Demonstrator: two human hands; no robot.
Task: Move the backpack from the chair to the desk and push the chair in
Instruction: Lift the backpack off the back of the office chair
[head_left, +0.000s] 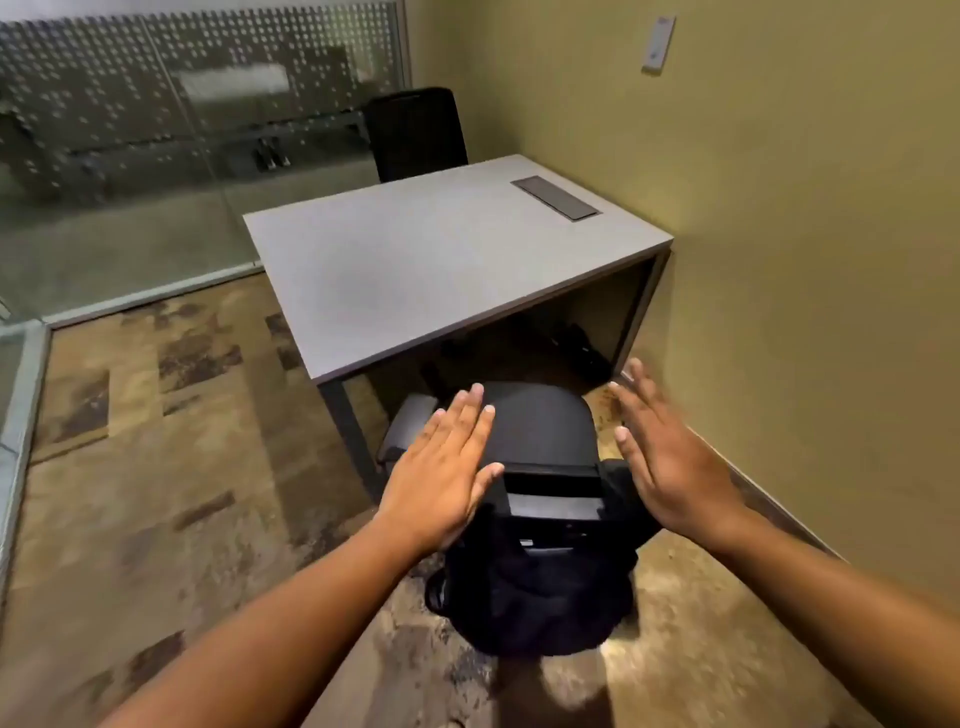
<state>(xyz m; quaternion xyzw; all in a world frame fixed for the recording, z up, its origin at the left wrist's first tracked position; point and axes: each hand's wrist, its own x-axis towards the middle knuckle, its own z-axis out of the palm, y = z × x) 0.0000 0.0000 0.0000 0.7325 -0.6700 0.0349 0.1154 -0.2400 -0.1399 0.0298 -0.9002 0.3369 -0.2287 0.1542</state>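
A black office chair stands in front of the grey desk, its seat partly under the desk's near edge. A black backpack hangs or leans at the chair's backrest on my side, low in the view. My left hand hovers flat over the chair's left side, fingers apart, holding nothing. My right hand is open on the chair's right side, above the backpack's upper right corner. Whether either hand touches the chair I cannot tell.
A yellow wall runs close along the right of the desk and chair. A second black chair stands at the desk's far side. A dark cover plate sits in the desktop. Glass partitions bound the carpeted floor on the left.
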